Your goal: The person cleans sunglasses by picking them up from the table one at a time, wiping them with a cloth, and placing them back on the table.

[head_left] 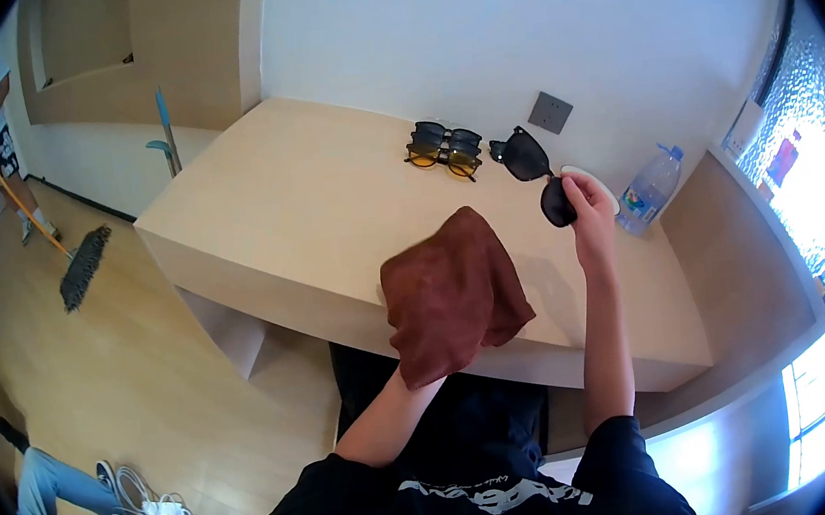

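A pair of dark sunglasses (525, 155) is pinched by one lens in my right hand (588, 207), raised above the desk with the temple side toward the wall. My left hand (420, 381) is mostly hidden beneath a brown cloth (456, 288), which drapes over it at the desk's front edge; the cloth and sunglasses are apart. More glasses lie on the desktop near the wall: a dark-lensed pair (448, 137) and, just in front, a yellow-lensed pair (443, 161).
Behind my right hand is a white rounded object (598, 183), partly hidden. A plastic bottle (653, 187) stands at the right of the desk (295, 189). To the left, one person holds a mop (87, 267); another sits near a white cable (162, 507).
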A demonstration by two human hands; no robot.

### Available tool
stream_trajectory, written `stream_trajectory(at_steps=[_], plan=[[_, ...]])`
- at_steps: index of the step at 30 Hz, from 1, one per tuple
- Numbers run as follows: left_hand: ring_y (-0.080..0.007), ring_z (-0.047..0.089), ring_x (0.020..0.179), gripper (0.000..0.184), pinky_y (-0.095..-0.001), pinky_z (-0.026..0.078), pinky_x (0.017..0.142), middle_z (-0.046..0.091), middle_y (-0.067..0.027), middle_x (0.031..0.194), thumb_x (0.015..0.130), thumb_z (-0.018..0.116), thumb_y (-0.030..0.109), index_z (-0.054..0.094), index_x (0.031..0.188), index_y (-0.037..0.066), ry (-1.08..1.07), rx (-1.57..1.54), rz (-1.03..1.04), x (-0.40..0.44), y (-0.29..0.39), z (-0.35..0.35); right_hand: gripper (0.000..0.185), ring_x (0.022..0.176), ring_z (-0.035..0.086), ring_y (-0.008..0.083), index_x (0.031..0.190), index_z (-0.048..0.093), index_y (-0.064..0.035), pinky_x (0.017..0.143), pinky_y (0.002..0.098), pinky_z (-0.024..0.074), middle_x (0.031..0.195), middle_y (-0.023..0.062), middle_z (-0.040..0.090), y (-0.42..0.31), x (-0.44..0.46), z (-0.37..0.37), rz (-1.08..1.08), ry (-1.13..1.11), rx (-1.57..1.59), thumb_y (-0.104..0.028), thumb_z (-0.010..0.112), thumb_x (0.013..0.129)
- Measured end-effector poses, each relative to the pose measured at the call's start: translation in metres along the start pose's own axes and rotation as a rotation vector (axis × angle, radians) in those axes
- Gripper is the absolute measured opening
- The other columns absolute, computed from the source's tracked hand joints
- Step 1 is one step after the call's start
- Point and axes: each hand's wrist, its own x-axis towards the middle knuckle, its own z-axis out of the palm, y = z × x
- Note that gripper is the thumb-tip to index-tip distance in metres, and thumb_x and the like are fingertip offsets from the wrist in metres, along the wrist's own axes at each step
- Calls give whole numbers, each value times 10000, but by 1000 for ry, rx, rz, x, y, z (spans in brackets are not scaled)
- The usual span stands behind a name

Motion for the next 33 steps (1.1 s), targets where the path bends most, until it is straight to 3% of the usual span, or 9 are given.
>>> stream_trajectory(at_steps=[3, 5, 7, 12, 17, 21, 26, 28, 33], plan=[[-124, 552, 1118, 449, -268, 470, 917, 574, -41, 1181, 909, 666, 305, 544, 1263, 58, -352, 14, -139, -52, 1, 129, 219, 923, 617, 89, 1096, 671, 15, 799, 244, 480, 962, 32, 684, 27, 40, -1, 70, -102, -173, -159, 618, 973], [-128, 550, 1123, 454, -271, 467, 922, 574, -44, 1185, 908, 666, 310, 544, 1266, 60, -345, -460, -327, -19, 5, 67, 195, 883, 607, 80, 1044, 700, -4, 764, 239, 467, 926, 16, 682, 37, 45, 26, 110, -86, -351, -167, 632, 961], [-133, 547, 1129, 458, -273, 464, 927, 574, -47, 1189, 906, 666, 315, 543, 1268, 61, -341, -767, -450, 1, 5, 24, 171, 808, 648, 138, 1038, 714, -38, 713, 272, 488, 858, 52, 695, 85, 66, 38, -132, -117, -555, -155, 650, 932], [-143, 541, 1143, 471, -279, 455, 939, 573, -54, 1200, 903, 666, 326, 541, 1275, 66, -357, -1005, -551, 2, -7, -7, 136, 815, 671, 213, 957, 714, -32, 748, 335, 518, 866, 130, 699, 101, 55, 94, -260, -204, -642, -139, 643, 912], [-154, 535, 1157, 483, -285, 447, 952, 572, -61, 1210, 900, 666, 338, 539, 1282, 70, -397, -1015, -589, -2, -13, -19, 144, 908, 630, 330, 906, 711, -35, 795, 407, 499, 893, 149, 684, 116, 54, 110, -407, -210, -870, -168, 658, 889], [-163, 530, 1169, 493, -289, 440, 962, 572, -67, 1219, 898, 667, 347, 538, 1287, 73, -425, -980, -604, 5, -15, -25, 168, 992, 611, 317, 982, 674, -67, 846, 420, 472, 976, 113, 669, 109, 51, 111, -603, -126, -777, -195, 681, 873], [-187, 523, 1185, 525, -306, 425, 980, 566, -85, 1247, 878, 686, 352, 534, 1299, 77, -360, -828, -588, 12, -8, -26, 314, 1045, 589, 331, 1070, 664, -88, 938, 430, 435, 1071, 109, 647, 89, 29, 103, -557, -360, -873, -284, 724, 833], [-245, 539, 1166, 491, -352, 427, 989, 576, -104, 1257, 887, 666, 360, 550, 1287, 98, -162, -683, -468, 0, -9, 18, 341, 1026, 600, 343, 1064, 661, -71, 913, 423, 459, 1054, 135, 652, 93, 33, 104, -615, -321, -862, -270, 756, 803], [-232, 516, 1205, 529, -344, 417, 1008, 553, -105, 1293, 880, 695, 326, 517, 1318, 87, -276, -739, -594, 6, -17, 21, 281, 1055, 591, 345, 1061, 637, -55, 923, 422, 461, 1070, 154, 652, 90, 48, 97, -595, -58, -792, -156, 713, 811]])
